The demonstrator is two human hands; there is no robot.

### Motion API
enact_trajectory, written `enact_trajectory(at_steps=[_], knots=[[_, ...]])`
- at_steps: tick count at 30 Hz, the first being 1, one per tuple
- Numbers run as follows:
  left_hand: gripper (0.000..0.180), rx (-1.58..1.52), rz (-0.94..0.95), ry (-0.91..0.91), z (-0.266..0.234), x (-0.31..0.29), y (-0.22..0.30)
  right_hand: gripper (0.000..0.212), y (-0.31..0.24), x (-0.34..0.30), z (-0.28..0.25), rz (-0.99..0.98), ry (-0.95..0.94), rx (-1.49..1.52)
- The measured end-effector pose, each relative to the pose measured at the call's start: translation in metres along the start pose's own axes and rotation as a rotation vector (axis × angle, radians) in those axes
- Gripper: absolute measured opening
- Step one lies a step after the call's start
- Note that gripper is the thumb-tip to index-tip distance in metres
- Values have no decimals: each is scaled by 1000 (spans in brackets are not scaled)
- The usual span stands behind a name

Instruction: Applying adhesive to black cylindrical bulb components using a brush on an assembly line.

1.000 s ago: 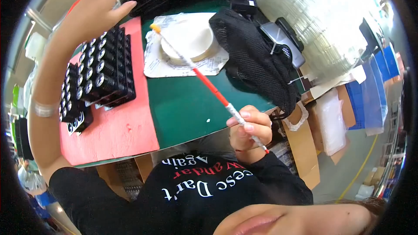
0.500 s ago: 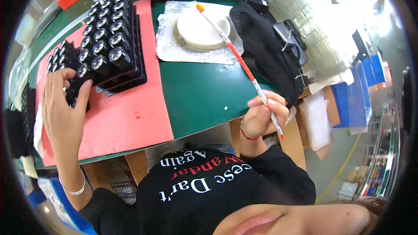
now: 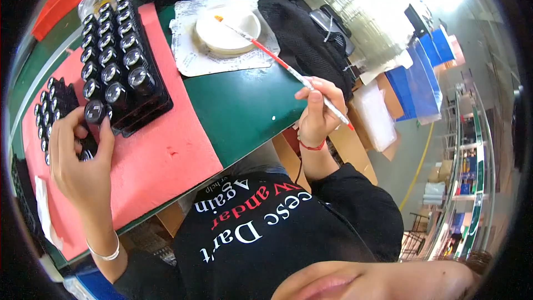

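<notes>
Here the left hand (image 3: 79, 168) pinches 1 black cylinder (image 3: 95, 111), the right hand (image 3: 318, 115) clasping 1 slim stick (image 3: 272, 55)

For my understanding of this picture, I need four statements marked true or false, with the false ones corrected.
1. The right hand holds a thin stick with a red section. True.
2. The left hand also holds a stick. False: it grips a black cylindrical piece.
3. The round white dish stands on a pale sheet. True.
4. The black mesh fabric lies left of the dish. False: it lies to the right.
</notes>
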State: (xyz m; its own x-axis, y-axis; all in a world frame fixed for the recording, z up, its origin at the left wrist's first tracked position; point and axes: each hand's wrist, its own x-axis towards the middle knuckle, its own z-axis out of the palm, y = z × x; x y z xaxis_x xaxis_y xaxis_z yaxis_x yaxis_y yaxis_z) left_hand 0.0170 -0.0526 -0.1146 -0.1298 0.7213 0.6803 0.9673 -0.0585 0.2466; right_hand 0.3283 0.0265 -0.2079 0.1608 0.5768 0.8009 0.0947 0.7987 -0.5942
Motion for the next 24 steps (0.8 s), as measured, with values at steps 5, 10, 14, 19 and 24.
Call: enact_trajectory(at_steps=[5, 10, 14, 19, 24], knots=[[33, -231, 284, 1, -9, -8, 5, 13, -11, 39, -13, -96, -66, -309], [32, -679, 153, -360, 16, -37, 8, 17, -11, 80, -5, -26, -74, -344], [28, -999, -196, -561, 25, -52, 3, 19, -6, 91, 2, -46, -242, -451], [30, -1272, -426, -659, 21, -47, -4, 22, 2, 80, 14, -1, -178, -470], [28, -1456, -762, -738, 16, -38, -11, 25, 4, 68, 21, 25, -85, -400]])
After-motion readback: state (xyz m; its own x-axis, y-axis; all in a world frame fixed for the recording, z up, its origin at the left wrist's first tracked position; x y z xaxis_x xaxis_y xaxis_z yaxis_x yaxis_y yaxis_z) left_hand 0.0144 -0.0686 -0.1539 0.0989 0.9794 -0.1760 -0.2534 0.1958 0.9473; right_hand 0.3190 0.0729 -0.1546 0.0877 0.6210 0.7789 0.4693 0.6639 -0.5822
